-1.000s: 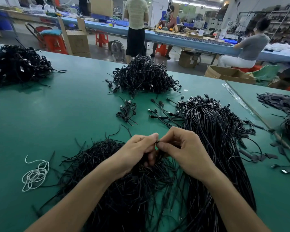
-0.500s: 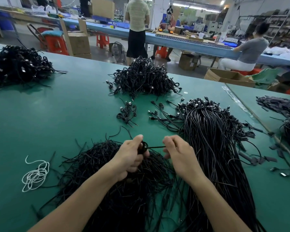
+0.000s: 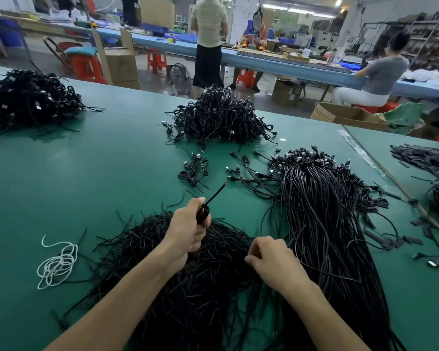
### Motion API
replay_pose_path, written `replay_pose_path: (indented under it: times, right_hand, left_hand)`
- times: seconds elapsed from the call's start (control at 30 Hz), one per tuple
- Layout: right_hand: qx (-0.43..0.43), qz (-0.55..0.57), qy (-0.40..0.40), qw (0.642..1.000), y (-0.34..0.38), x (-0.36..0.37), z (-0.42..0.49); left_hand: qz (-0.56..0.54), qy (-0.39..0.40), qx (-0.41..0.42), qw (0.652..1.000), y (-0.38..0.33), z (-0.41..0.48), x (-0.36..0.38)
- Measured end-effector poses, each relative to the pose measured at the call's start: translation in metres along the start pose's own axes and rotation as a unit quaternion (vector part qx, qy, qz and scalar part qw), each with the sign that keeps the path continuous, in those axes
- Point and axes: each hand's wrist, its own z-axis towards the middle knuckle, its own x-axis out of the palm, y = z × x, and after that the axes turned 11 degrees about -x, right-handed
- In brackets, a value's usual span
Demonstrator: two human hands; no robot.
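Black cable (image 3: 203, 212) coiled tight, its red-tipped tail pointing up-right.

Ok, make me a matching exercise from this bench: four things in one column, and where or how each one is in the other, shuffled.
Things
1. left hand
2. right hand
3. white cord
4. heap of coiled cables

Places and states
A. lies loose on the green table, left of the arms
B. grips a coiled black cable, one end sticking up
C. sits at the far side, beyond both hands
D. fingers curled over the pile of black ties

Pairs: 1-B, 2-D, 3-A, 4-C
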Motion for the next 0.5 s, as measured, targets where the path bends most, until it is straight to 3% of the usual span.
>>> replay_pose_path:
  times: [0.37,0.5]
  right_hand:
    - [-0.009,0.013,-0.018,1.000,-0.007,-0.038,-0.012]
    - [-0.056,0.155,-0.191,0.967,0.007,-0.065,-0.017]
  left_hand:
    - [0.010,-0.008,0.047,0.999,0.002,-0.003,0.003]
    - [0.045,0.028,0.059,0.997,-0.001,-0.010,0.006]
